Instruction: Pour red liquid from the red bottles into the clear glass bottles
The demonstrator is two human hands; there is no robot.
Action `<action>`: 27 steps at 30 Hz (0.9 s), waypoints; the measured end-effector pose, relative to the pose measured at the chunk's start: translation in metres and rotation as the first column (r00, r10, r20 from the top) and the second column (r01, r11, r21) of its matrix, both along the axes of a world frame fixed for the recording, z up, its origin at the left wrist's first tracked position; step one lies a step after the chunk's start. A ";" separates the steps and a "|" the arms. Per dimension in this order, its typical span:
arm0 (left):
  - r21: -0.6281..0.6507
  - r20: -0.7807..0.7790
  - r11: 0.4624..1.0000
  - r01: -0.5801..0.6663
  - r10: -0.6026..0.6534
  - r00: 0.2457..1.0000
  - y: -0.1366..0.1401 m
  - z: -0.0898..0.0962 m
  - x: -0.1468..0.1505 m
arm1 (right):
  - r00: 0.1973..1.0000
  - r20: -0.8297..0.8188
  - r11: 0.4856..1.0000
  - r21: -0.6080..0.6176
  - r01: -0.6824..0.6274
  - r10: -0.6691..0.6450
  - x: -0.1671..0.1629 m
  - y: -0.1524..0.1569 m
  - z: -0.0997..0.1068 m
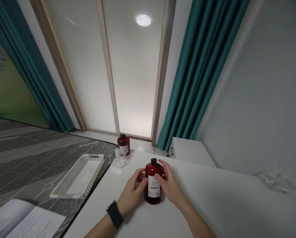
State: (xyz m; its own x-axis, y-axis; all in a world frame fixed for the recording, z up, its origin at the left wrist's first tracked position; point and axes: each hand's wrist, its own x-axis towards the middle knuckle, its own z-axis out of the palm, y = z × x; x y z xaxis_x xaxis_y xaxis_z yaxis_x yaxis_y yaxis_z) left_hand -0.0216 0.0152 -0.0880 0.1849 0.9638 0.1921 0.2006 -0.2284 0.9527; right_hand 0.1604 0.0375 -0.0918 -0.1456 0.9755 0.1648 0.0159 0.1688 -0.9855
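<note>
Right, on my feed from the head camera, the dark red, see-through bottle [153, 185] with a black cap and a white label stands upright on the smooth white table [199, 191], both bare hands around it.

The left hand [133, 187], a black-strapped watch [115, 214] on its wrist, cups the bottle's left side: fingers curled, thumb apart from them and set against the front edge.

And over on the bottle's right side, the right hand [171, 185]! Thumb across the front by the label, index finger stretched up beside the cap, the other fingers bent and partly hidden behind. So it's a two-handed hold from where I sit; how hard the fingers press, I can't tell.

Beyond the bottle and to its left I've got a second red bottle with a black cap [123, 145], crumpled clear plastic [120, 161] just in front of that one. Well left of my landmark bottle, a white perforated plastic basket [79, 181] sits on a grey patterned surface [56, 148]; nearer me on that side, an open printed booklet [31, 221]. Far to the bottle's right, more crumpled clear plastic film [276, 181].
</note>
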 end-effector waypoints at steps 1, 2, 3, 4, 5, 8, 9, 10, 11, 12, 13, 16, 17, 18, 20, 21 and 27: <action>0.001 -0.008 1.000 -0.008 0.008 1.000 0.000 0.000 0.000 | 0.999 -0.042 1.000 -0.022 0.018 -0.019 0.000 0.001 0.000; 0.007 -0.018 1.000 -0.018 0.018 1.000 -0.001 0.000 0.000 | 0.995 -0.086 0.998 -0.050 0.039 -0.044 0.000 0.002 0.000; 0.018 -0.031 0.999 -0.029 0.030 0.999 -0.001 -0.001 0.000 | 0.989 -0.125 0.994 -0.082 0.065 -0.075 0.002 0.004 0.000; 0.031 -0.046 0.999 -0.039 0.041 0.998 -0.001 -0.001 0.000 | 0.981 -0.158 0.989 -0.114 0.093 -0.110 0.003 0.006 -0.001; 0.045 -0.062 0.998 -0.048 0.050 0.997 -0.001 -0.001 -0.001 | 0.972 -0.185 0.983 -0.139 0.122 -0.147 0.005 0.008 -0.002; 0.091 -0.118 0.995 -0.051 0.062 0.991 -0.001 0.000 -0.001 | 0.951 -0.208 0.971 -0.125 0.205 -0.228 0.013 0.015 -0.005; 0.108 -0.141 0.993 -0.047 0.062 0.988 -0.001 0.000 -0.002 | 0.950 -0.194 0.969 -0.073 0.234 -0.244 0.016 0.017 -0.007; 0.129 -0.167 0.991 -0.042 0.064 0.984 -0.001 -0.001 -0.002 | 0.952 -0.166 0.965 -0.003 0.261 -0.258 0.018 0.019 -0.008; 0.149 -0.198 0.988 -0.038 0.067 0.978 -0.001 -0.001 -0.003 | 0.954 -0.124 0.956 0.078 0.282 -0.271 0.020 0.020 -0.010; 0.167 -0.233 0.985 -0.035 0.074 0.970 -0.001 -0.002 -0.003 | 0.957 -0.078 0.945 0.155 0.289 -0.280 0.022 0.022 -0.012; 0.181 -0.272 0.983 -0.032 0.082 0.959 -0.001 -0.003 -0.003 | 0.958 -0.034 0.933 0.218 0.286 -0.286 0.024 0.023 -0.013; 0.199 -0.384 0.980 0.002 0.076 0.920 -0.002 -0.005 -0.003 | 0.958 0.043 0.922 0.287 0.261 -0.285 0.029 0.028 -0.018; 0.200 -0.412 0.980 0.022 0.064 0.909 -0.002 -0.005 -0.003 | 0.957 0.053 0.922 0.287 0.259 -0.285 0.032 0.030 -0.020; 0.203 -0.433 0.978 0.041 0.052 0.900 -0.002 -0.005 -0.003 | 0.956 0.063 0.923 0.285 0.260 -0.288 0.034 0.032 -0.021; 0.213 -0.456 0.975 0.071 0.035 0.889 -0.003 -0.003 -0.003 | 0.953 0.084 0.924 0.281 0.258 -0.292 0.040 0.035 -0.025; 0.219 -0.463 0.972 0.081 0.030 0.886 -0.003 -0.003 -0.003 | 0.952 0.093 0.926 0.280 0.255 -0.291 0.042 0.036 -0.026; 0.258 -0.476 0.959 0.121 0.017 0.879 -0.003 0.000 -0.003 | 0.950 0.141 0.927 0.298 0.228 -0.279 0.057 0.042 -0.030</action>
